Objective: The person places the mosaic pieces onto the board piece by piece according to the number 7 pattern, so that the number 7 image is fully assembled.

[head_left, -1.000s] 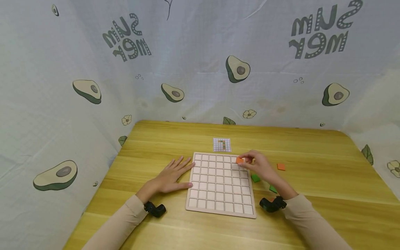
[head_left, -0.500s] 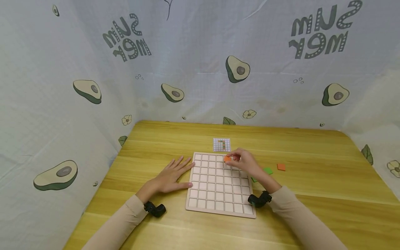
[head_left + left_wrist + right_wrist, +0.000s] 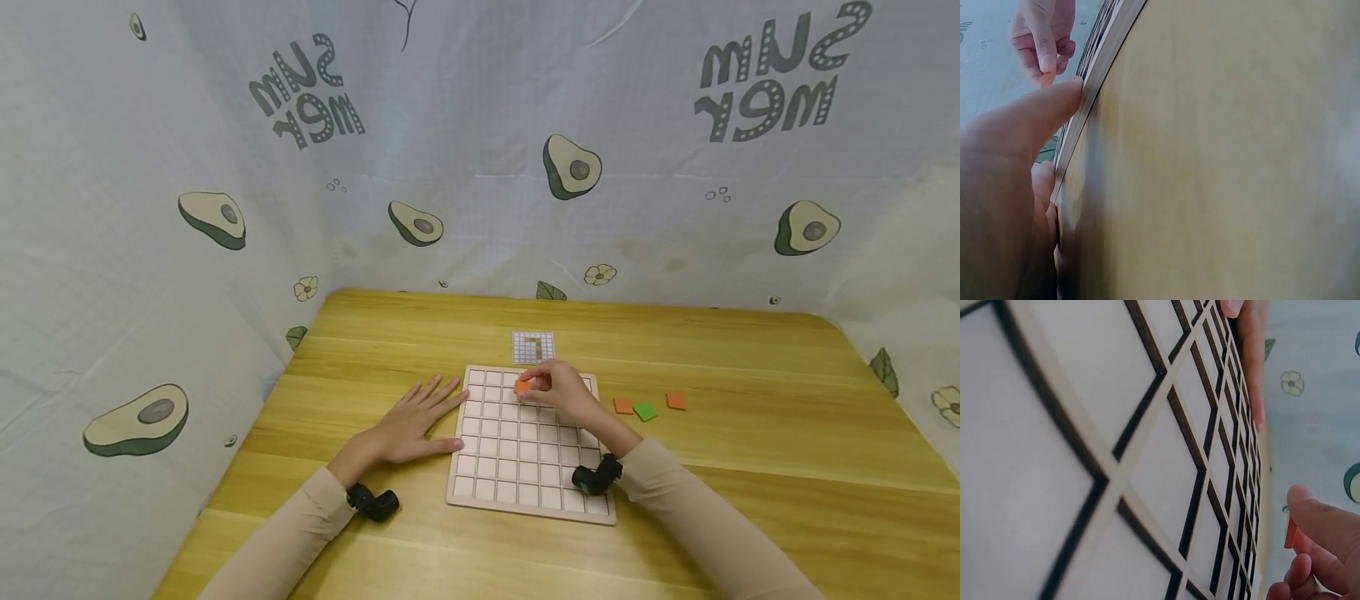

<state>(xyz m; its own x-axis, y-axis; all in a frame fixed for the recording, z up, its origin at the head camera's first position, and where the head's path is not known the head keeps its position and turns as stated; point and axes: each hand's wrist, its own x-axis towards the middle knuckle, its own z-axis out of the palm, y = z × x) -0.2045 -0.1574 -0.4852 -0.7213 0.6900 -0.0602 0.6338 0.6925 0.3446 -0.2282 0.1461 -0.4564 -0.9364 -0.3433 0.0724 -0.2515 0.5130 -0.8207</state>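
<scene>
A wooden grid board (image 3: 486,450) with square recesses lies on the table. Over its far rows, my right hand (image 3: 562,392) pinches an orange square tile (image 3: 522,387) between thumb and fingers; in the right wrist view the tile (image 3: 1290,531) is seen nearly edge-on, apart from the board. My left hand (image 3: 408,425) lies with fingers spread, its thumb and a fingertip touching the board's left edge. In the left wrist view that thumb (image 3: 1060,103) rests against the board's side. Behind the board lies a small printed card (image 3: 533,347) showing a coloured grid pattern, partly hidden by my right hand.
To the right of the board on the wooden table (image 3: 750,467) lie an orange tile (image 3: 623,406), a green tile (image 3: 645,412) and another orange tile (image 3: 676,402). A white printed curtain (image 3: 480,167) hangs behind the table.
My right hand has carried the orange tile leftward across the board's far rows. The loose tiles beside the board have come out from behind the right arm. My left hand has stayed still.
</scene>
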